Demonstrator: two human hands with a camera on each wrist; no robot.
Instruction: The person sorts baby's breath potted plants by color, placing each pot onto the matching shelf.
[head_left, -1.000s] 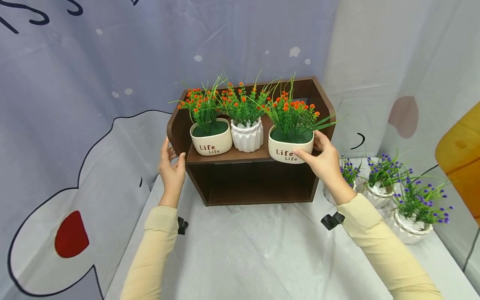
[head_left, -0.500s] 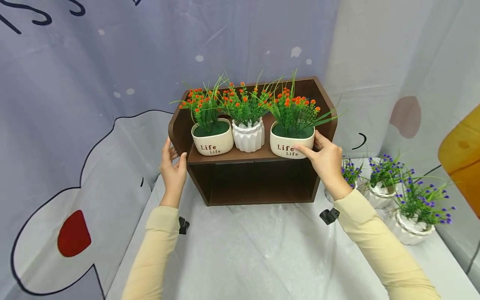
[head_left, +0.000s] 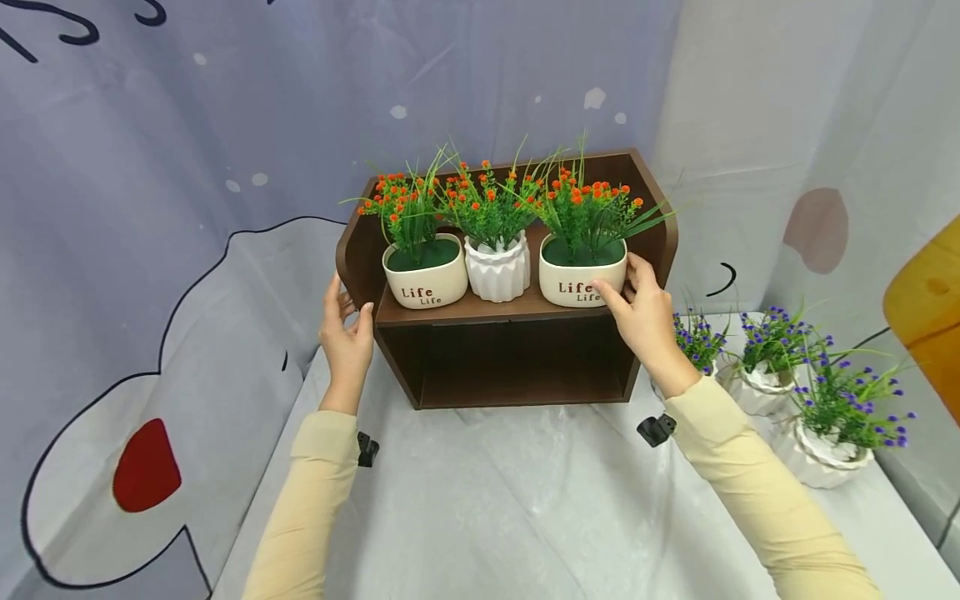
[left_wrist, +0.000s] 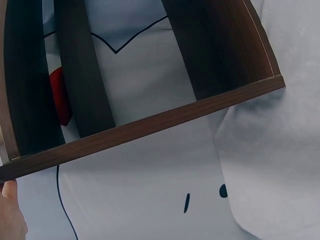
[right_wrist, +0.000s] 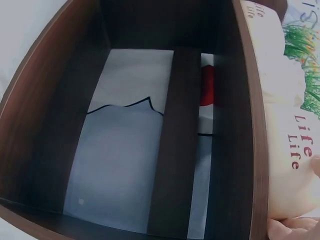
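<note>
Past the near stretch of table (head_left: 480, 500), three purple-flowered white pots (head_left: 823, 460) stand right. My left hand (head_left: 347, 342) rests at the left side of the brown shelf (head_left: 517, 387), thumb apart from fingers. My right hand (head_left: 642, 312) pinches the right-hand cream pot (head_left: 582, 275), upright on the upper tier beside a ribbed white pot (head_left: 498, 273). Behind hangs a curtain (head_left: 480, 75).

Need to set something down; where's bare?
Free: the brown wooden shelf's lower compartment; the white table before it, between yellow sleeves. Crowded: the upper tier, where the right hand grips one of two cream oval pots flanking a white fluted pot; table right, with three purple-flowered pots.
</note>
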